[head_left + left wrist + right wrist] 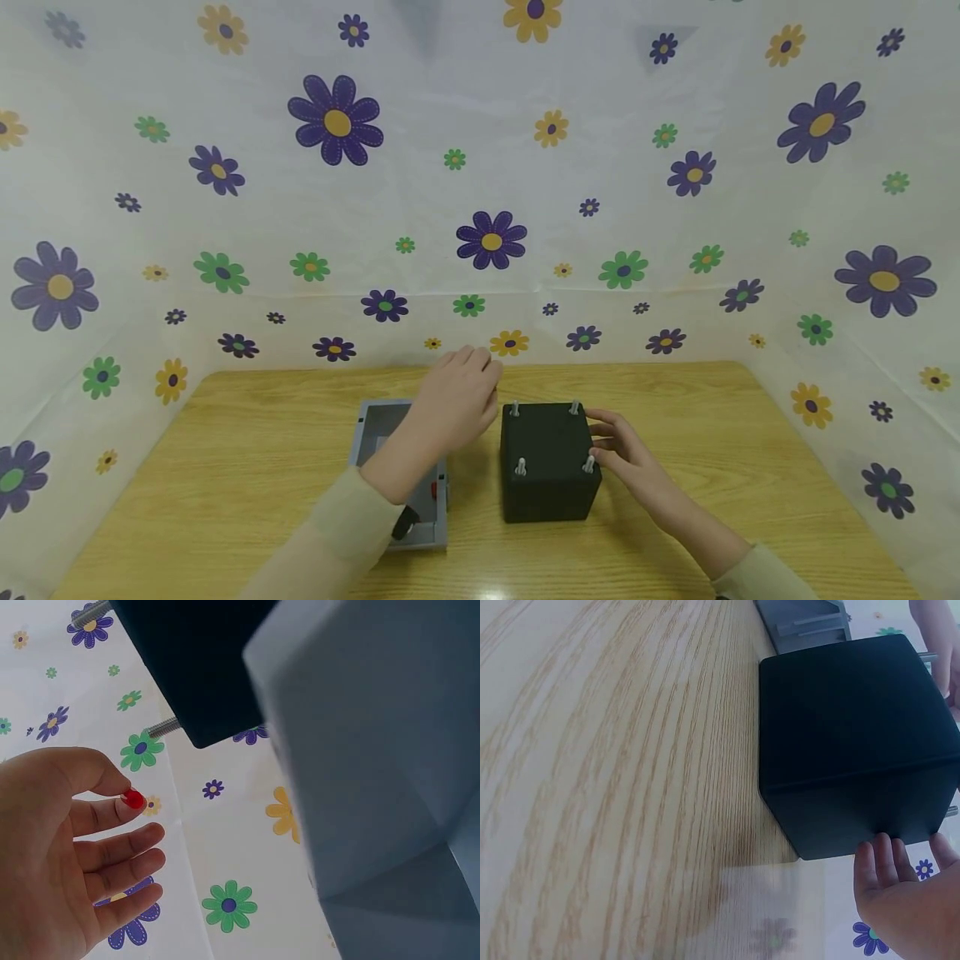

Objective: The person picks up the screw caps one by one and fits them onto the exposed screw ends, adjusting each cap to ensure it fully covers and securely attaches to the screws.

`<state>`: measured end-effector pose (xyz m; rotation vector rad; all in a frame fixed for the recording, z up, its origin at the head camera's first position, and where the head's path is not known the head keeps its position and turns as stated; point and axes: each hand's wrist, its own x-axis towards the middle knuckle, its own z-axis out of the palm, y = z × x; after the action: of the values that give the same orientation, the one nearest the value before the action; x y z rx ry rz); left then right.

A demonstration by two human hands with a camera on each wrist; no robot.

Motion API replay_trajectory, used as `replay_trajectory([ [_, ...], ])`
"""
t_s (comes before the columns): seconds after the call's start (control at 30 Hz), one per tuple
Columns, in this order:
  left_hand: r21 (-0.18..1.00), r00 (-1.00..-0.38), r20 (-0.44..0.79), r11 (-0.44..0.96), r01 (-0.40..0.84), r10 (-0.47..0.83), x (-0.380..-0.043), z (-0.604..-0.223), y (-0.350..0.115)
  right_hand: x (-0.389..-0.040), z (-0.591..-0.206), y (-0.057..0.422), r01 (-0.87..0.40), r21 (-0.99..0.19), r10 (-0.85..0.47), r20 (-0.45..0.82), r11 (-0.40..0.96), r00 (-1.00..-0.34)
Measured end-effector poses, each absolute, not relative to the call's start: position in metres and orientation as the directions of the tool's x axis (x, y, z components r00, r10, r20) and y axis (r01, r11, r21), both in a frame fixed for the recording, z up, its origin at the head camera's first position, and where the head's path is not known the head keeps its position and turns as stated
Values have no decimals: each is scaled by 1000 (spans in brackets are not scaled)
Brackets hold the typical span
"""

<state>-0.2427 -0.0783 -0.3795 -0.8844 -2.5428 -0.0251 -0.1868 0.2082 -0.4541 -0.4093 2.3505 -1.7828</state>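
Observation:
My left hand (459,398) is raised over the far right part of a grey tray (372,427). Between thumb and forefinger it pinches a small red piece (133,798), mostly covered by the fingertips; the other fingers are loosely bent. To its right a black box (547,440) stands on the table with several threaded metal studs (521,467) sticking up near its top corners. My right hand (632,457) lies along the box's right side, its extended fingers (885,859) touching that face and the thumb by the near right stud.
Another small red item (434,491) shows inside the tray by its right wall. The wooden table (675,400) ends at the back against a flower-printed cloth (420,200), which also hangs along both sides.

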Motion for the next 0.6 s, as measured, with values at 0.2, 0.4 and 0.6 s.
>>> replay_trajectory([
  [0.2,-138,-681,424,786,603,596,-244,-378,-73,-187,-456,208,-112,-961,-306,31,251,-952],
  [0.4,-139,-687,411,785,603,600,-245,-378,-68,-187,-457,207,-131,-960,-300,53,247,-953],
  [0.6,-133,-679,421,781,610,602,-247,-377,-62,-186,-455,206,-138,-962,-294,65,236,-953],
])
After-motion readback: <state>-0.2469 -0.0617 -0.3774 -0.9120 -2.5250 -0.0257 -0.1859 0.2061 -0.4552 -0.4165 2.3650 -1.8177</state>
